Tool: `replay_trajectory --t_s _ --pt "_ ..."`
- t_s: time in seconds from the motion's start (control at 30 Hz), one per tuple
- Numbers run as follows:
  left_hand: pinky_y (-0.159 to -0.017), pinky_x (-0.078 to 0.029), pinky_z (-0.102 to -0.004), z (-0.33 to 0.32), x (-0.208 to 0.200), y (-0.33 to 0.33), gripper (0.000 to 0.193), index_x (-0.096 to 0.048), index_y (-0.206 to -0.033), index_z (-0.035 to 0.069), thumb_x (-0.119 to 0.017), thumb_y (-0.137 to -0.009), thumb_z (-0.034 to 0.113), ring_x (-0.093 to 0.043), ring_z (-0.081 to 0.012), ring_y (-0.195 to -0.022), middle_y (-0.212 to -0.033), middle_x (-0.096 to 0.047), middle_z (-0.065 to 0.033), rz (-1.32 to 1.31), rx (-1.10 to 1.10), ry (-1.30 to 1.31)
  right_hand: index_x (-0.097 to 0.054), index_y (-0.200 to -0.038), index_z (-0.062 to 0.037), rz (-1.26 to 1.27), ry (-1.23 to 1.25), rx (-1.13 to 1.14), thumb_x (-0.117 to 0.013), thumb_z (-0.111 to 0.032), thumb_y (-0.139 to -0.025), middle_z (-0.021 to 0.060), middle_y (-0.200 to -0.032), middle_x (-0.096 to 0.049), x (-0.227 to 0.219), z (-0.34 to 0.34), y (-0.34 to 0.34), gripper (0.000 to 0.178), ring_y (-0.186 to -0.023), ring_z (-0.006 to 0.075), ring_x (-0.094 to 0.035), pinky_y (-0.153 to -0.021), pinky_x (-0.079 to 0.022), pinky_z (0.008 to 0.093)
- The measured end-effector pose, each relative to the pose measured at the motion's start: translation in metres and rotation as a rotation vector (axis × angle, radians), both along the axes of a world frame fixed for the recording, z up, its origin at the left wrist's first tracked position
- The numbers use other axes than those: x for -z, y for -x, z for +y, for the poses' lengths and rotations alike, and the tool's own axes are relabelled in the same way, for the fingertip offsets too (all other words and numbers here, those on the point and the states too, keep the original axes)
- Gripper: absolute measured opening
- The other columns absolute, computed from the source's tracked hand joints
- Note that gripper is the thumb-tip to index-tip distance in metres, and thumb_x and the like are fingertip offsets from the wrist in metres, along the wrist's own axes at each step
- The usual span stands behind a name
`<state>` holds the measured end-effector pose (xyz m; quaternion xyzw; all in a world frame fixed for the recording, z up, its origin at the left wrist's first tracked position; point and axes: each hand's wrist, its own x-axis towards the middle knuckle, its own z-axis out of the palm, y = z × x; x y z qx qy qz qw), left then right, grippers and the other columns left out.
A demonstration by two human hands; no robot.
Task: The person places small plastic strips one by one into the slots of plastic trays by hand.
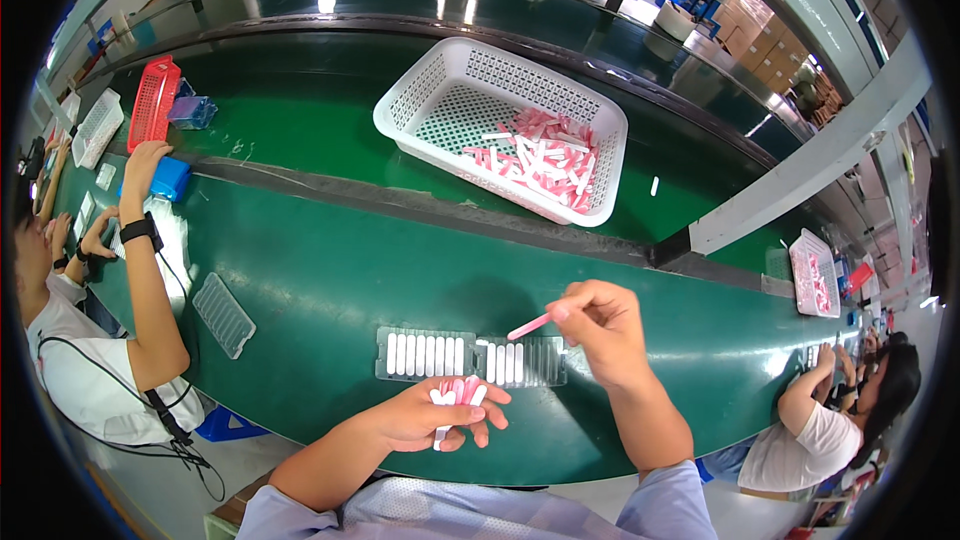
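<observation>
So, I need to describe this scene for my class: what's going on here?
A person at a green table is handling small sticks. Their left hand holds a bunch of pink and white sticks, while their right hand pinches one pink stick near two clear trays lying side by side. White sticks line the left tray; the right tray has them only on its left side. Beyond, a white basket holds many more sticks.
</observation>
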<state>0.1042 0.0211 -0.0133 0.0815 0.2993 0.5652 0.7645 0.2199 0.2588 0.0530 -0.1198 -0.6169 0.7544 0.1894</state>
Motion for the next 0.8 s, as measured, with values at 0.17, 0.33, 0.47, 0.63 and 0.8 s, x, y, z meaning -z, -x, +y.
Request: replay_trajectory --t_s 0.17,0.33,0.47,0.63,0.8 --pt "-0.054 -0.042 -0.0252 -0.010 0.017 -0.012 0.031 -0.059 -0.132 0.002 -0.062 -0.103 0.010 -0.069 -0.0158 -0.088 -0.113 -0.069 -0.0115 -0.135 -0.163 -0.006 -0.077 -0.096 0.0021 0.003 -0.373 0.117 -0.073 0.000 -0.093 0.0077 -0.077 -0.073 -0.027 0.009 -0.010 0.006 -0.061 0.0092 -0.064 -0.054 -0.048 0.0235" --pt "-0.053 -0.041 -0.0260 -0.039 0.014 -0.043 0.021 -0.061 -0.124 0.003 -0.061 -0.103 0.009 -0.069 -0.0173 -0.083 -0.104 -0.069 -0.0142 -0.268 -0.171 -0.043 -0.078 -0.096 0.0027 -0.162 -0.523 0.042 -0.074 -0.002 -0.092 0.0135 -0.083 -0.078 -0.012 0.025 -0.026 0.008 -0.067 0.0139 -0.072 -0.060 -0.054 0.0250" --pt "-0.079 -0.054 -0.0309 -0.058 0.014 -0.064 0.026 -0.059 -0.129 -0.001 -0.057 -0.107 0.011 -0.071 -0.0203 -0.096 -0.113 -0.070 -0.0148 0.032 0.198 -0.118 -0.077 -0.095 0.0033 -0.208 -0.221 0.103 -0.072 -0.003 -0.094 0.0137 -0.084 -0.077 0.008 0.027 -0.033 0.008 -0.069 0.0143 -0.072 -0.061 -0.056 0.0259" --pt "-0.098 -0.052 -0.0323 -0.067 0.034 -0.080 0.032 -0.056 -0.136 -0.001 -0.055 -0.108 0.015 -0.066 -0.0167 -0.108 -0.119 -0.068 -0.0108 0.226 0.404 -0.352 -0.073 -0.095 0.0070 -0.187 -0.173 0.177 -0.070 -0.004 -0.097 0.0146 -0.084 -0.076 0.015 0.027 -0.033 0.012 -0.068 0.0143 -0.070 -0.063 -0.056 0.0263" --pt "-0.078 -0.057 -0.0430 -0.060 0.007 -0.076 0.040 -0.069 -0.121 0.001 -0.061 -0.102 0.036 -0.072 -0.0284 -0.096 -0.108 -0.075 -0.0132 0.460 0.423 -0.316 -0.072 -0.097 0.0079 -0.184 -0.081 0.145 -0.069 -0.004 -0.098 0.0147 -0.084 -0.076 0.022 0.030 -0.033 0.012 -0.069 0.0141 -0.070 -0.064 -0.057 0.0258"
